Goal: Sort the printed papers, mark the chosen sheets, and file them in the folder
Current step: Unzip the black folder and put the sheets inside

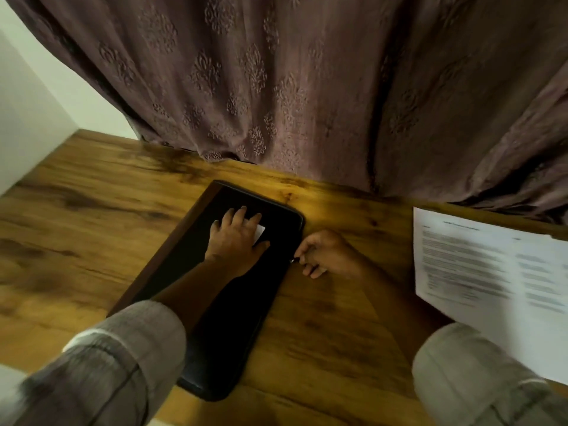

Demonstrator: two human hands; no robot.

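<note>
Brown patterned curtain hangs along the table's far edge. The wooden table carries everything. The black folder lies closed and slantwise mid-table, its long side running from the near edge toward the far edge. The printed papers are a stack of text sheets at the table's right edge, well apart from the folder; the near corner is hidden behind the right sleeve. The left hand lies flat on the folder's far half, fingers straight and spread, pressing down and gripping nothing. The right hand sits just beside the folder's right edge, thumb and forefinger pinching the small metal zip pull, other fingers loosely curled on the table. A white slip shows under the left fingertips; label or loose scrap, cannot tell. Judged step: working the zip, probably to open, since the sheets are outside. Risks: the pull is tiny, so the pinch may slip. If the left hand eases, the folder may skid on the smooth wood instead of the zip running. The zip may bind at the rounded corner. The left forearm lying across the cover would block it lifting. The right sleeve could sweep the sheets off the edge.
</note>
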